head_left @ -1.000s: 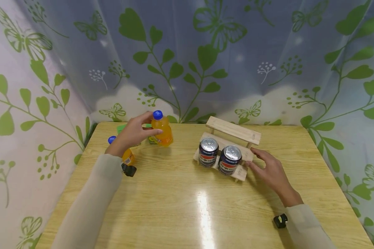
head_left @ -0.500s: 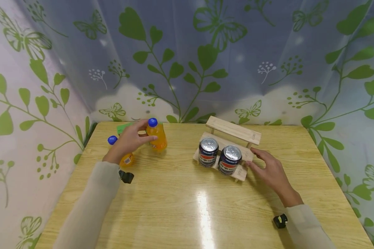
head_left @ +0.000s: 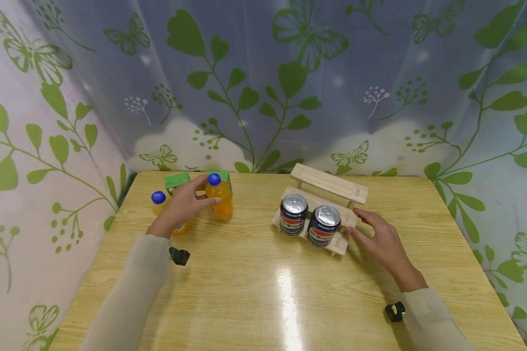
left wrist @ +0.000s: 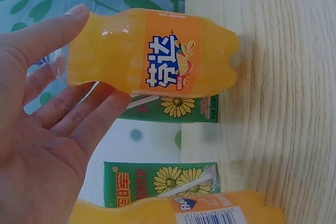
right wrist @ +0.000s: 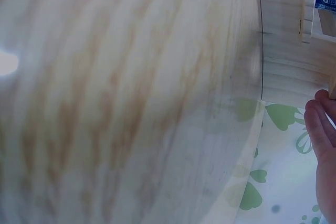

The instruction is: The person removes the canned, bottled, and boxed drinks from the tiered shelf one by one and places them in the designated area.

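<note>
Between the thumb and fingers of my left hand (head_left: 182, 202) is an orange soda bottle (head_left: 221, 201) with a blue cap, upright near the table's back left. In the left wrist view the thumb (left wrist: 52, 30) and the fingers lie on opposite sides of the bottle's (left wrist: 168, 56) upper part. A tiered wooden stand (head_left: 329, 183) bears two dark blue cola cans, the left can (head_left: 293, 214) and the right can (head_left: 323, 226), side by side. My right hand (head_left: 382, 239) holds the right end of this stand, thumb in front and forefinger behind. Only part of that hand (right wrist: 328, 150) shows in the right wrist view.
A second orange soda bottle (head_left: 158, 199) stands at the left, partly hidden by my left hand. Behind are two green drink cartons, the left carton (head_left: 175, 180) and the right carton (head_left: 219, 174). A patterned curtain (head_left: 263, 97) borders the wooden table (head_left: 246, 282).
My left hand has moved the orange soda bottle left and toward me, lower, to just in front of the right carton. The cartons show more now. My right hand and the stand stay still.
</note>
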`<state>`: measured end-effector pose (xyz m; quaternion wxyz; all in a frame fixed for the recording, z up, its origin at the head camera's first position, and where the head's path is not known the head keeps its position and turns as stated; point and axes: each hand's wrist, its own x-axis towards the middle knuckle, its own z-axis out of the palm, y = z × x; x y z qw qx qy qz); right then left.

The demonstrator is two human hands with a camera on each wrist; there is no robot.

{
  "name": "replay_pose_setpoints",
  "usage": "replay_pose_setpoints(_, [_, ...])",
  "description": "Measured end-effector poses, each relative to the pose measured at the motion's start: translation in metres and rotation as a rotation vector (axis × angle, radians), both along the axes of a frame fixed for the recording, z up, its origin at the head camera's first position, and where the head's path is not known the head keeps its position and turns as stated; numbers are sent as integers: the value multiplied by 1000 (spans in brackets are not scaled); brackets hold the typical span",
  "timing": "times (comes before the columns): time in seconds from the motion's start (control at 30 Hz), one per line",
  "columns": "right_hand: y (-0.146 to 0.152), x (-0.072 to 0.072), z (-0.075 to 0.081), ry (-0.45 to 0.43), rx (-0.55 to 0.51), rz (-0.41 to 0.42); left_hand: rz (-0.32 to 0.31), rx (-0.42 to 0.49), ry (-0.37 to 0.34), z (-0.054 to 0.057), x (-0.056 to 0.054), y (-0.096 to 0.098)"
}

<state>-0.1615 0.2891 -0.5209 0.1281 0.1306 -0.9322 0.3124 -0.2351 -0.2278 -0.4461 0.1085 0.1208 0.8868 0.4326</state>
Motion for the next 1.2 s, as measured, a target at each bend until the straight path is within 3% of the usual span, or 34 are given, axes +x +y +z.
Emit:
replay_pose_setpoints(0.7, [-1,1,1,-7,-1,-5,-16,-48,-12,-3,5,3])
replay_pose_setpoints(0.97, [-1,2,2,0,-5,1,-31,8,-10,-3,6,1])
replay_pose_setpoints(1.2, [-1,1,1,-4,-7,-2,-46,78,29,8,4,2])
